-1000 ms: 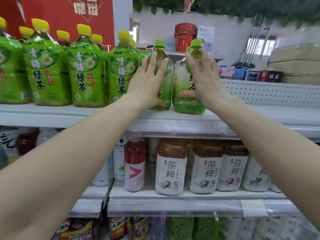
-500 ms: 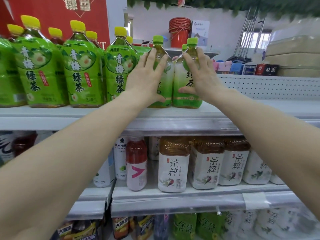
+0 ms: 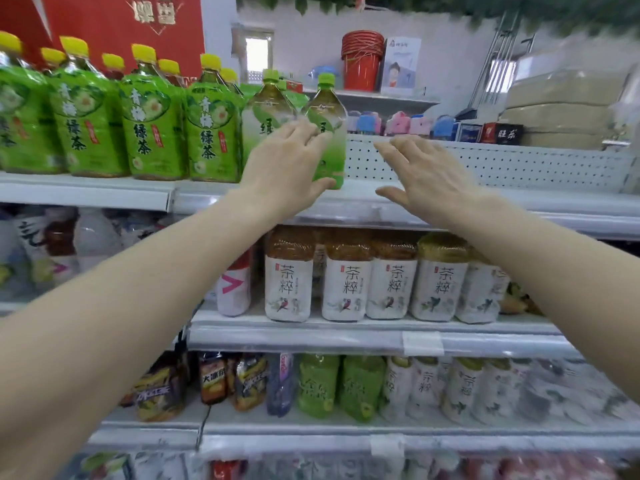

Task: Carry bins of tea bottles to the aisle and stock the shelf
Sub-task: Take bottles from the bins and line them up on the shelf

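Two glossy tapered tea bottles [image 3: 327,133], perforated shelf [image 3: 485,164]

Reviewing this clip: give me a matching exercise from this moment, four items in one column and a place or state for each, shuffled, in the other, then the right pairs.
Items
1. left hand
2. right hand
3. red bucket stack
4. white-label tea bottles

Places or states
A. on the shelf below the top one
B. open, apart from any bottle
C. on the far back ledge
D. against the green-cap bottle at the row's end

Pairs: 1-D, 2-B, 3-C, 4-A
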### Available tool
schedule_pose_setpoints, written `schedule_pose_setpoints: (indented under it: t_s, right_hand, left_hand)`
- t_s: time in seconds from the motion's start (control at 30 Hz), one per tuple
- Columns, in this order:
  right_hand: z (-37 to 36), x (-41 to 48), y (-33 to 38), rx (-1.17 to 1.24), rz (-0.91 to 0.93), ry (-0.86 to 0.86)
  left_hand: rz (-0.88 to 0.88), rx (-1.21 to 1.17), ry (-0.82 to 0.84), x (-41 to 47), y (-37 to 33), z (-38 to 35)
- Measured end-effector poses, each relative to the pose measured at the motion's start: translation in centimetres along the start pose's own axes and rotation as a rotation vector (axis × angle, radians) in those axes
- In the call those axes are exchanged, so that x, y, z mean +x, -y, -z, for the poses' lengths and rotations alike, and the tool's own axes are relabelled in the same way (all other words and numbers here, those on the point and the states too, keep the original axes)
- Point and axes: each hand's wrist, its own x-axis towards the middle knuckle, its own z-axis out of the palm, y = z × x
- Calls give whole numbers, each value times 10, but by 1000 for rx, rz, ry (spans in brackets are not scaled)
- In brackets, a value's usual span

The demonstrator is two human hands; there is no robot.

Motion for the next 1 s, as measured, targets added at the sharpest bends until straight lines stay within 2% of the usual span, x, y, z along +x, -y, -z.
schedule_pose_setpoints:
  t_s: [0.13, 0.27, 0.5, 0.77, 0.87, 1.0]
  right_hand:
    - [14, -77, -23, 14, 25, 41]
    - [13, -149, -40, 17, 58, 8]
    - [-45, -269, -37, 96, 117, 73]
    - [-139, -432, 23, 295, 76, 296]
    - [-179, -496, 60, 395, 11, 416]
    - [-231, -586, 113, 506, -110, 547]
  left_hand:
    - [-19, -7, 14, -33, -62, 3]
    - [-17, -41, 39, -70, -121, -2]
    - [-23, -104, 179, -153, -206, -33]
    - [19, -314, 473, -286, -277, -120]
    - [54, -406, 598, -346, -298, -163]
    - [93, -471, 674, -436, -325, -217]
